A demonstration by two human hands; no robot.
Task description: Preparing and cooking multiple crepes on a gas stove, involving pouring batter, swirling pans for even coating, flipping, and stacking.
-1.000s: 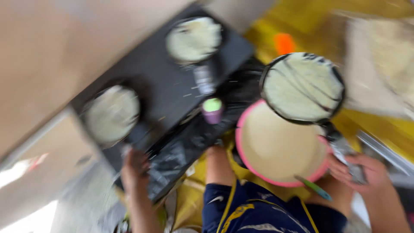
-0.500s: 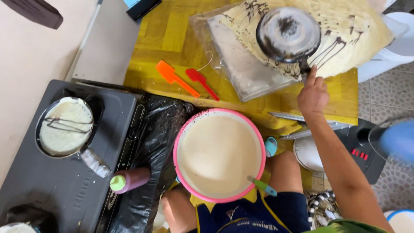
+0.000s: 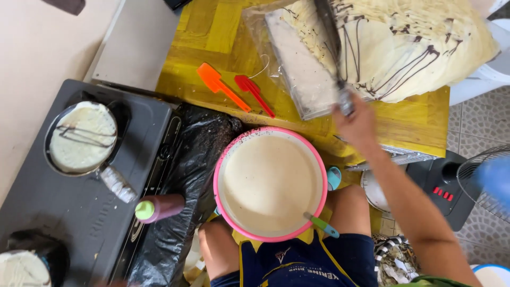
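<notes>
My right hand (image 3: 357, 123) grips the dark handle of a frying pan (image 3: 330, 42). The handle is blurred and runs up out of the frame over a stack of thin crepes with chocolate drizzle (image 3: 409, 48) on a plastic-covered tray (image 3: 300, 79). Below the hand, a pink bowl (image 3: 218, 180) full of pale batter rests on my lap, with a teal and green ladle handle (image 3: 322, 225) at its rim. My left hand is out of view.
A black stove (image 3: 79, 212) on the left carries a pan with a drizzled crepe (image 3: 82, 138) and a second pan (image 3: 21, 268). On it lies a squeeze bottle with a green cap (image 3: 159, 207). Orange (image 3: 220, 85) and red (image 3: 255, 93) spatulas lie on the yellow table (image 3: 414, 125). A fan (image 3: 486, 180) stands at right.
My right hand has carried the pan from above the bowl to the crepe stack. The pan's round face showed half a second ago; now only its handle shows.
</notes>
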